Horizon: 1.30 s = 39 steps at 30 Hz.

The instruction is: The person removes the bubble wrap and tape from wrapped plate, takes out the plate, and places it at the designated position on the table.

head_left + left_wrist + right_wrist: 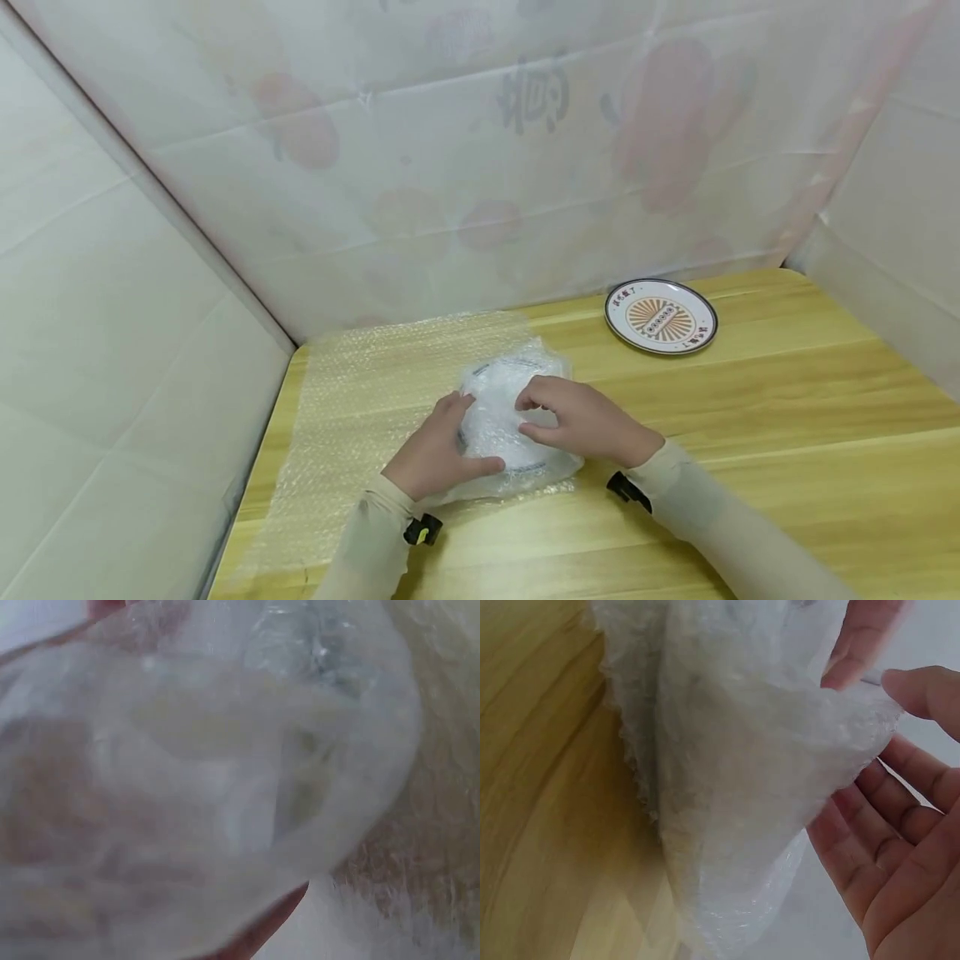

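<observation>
- A round, pale bundle [492, 412] wrapped in bubble wrap is lying on the wooden table [772, 392], just left of the table's middle and toward the near side, directly between the two hands.
- The left hand [441, 450] is resting against the bundle's left and near-left side, its fingers pointing far and its thumb spreading right across the near part; thumb and fingers are standing well apart.
- The right hand [588, 417] is curling over the bundle's right half; in the right wrist view its thumb and fingers are pinching a wrap edge [877, 724] between them.
- The relation that matters: the bundle is lying to the left of the right hand and to the right of the left hand, both touching it, while the loose bubble wrap sheet [352, 417] is spreading left from it.
- So the left hand is sitting nearer that loose part; the right is reaching over the side away from it.
- The bundle is showing no clear long axis; the sheet is running lengthwise from near left to far.
- A printed plate [660, 319] is lying far right, well apart from both hands.
- The left wrist view is blurring behind clear film.
</observation>
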### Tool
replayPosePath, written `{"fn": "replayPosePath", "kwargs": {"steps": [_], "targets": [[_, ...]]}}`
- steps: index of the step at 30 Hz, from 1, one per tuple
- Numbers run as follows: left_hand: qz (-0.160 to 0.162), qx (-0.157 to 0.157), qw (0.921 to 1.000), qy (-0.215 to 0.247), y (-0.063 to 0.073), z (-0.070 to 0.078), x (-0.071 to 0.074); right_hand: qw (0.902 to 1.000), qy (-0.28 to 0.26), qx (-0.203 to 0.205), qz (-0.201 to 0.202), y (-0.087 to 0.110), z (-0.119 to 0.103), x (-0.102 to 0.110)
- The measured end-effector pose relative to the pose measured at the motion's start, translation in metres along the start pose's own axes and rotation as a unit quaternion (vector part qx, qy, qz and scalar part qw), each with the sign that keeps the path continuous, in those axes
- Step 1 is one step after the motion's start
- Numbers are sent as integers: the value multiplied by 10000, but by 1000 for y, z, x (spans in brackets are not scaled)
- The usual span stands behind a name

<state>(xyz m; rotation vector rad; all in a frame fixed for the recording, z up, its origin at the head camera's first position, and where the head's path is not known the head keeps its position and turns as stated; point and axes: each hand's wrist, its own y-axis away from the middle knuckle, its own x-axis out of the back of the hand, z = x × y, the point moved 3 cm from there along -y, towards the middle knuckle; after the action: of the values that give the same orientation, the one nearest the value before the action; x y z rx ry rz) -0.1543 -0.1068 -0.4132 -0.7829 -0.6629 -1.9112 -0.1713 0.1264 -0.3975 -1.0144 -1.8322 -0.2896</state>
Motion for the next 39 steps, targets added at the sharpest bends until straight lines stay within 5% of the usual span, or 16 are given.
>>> {"fn": "replayPosePath", "kwargs": {"steps": [9, 19, 39], "targets": [[-151, -94, 9998, 62, 1, 0, -1, 9990, 202, 209, -327, 0, -1, -4], [-11, -604, 9929, -1024, 4, 11, -2, 9974, 245, 336, -595, 0, -1, -7], [2, -599, 9913, -1171, 3, 11, -4, 9962, 468, 122, -730, 1, 2, -11]]}}
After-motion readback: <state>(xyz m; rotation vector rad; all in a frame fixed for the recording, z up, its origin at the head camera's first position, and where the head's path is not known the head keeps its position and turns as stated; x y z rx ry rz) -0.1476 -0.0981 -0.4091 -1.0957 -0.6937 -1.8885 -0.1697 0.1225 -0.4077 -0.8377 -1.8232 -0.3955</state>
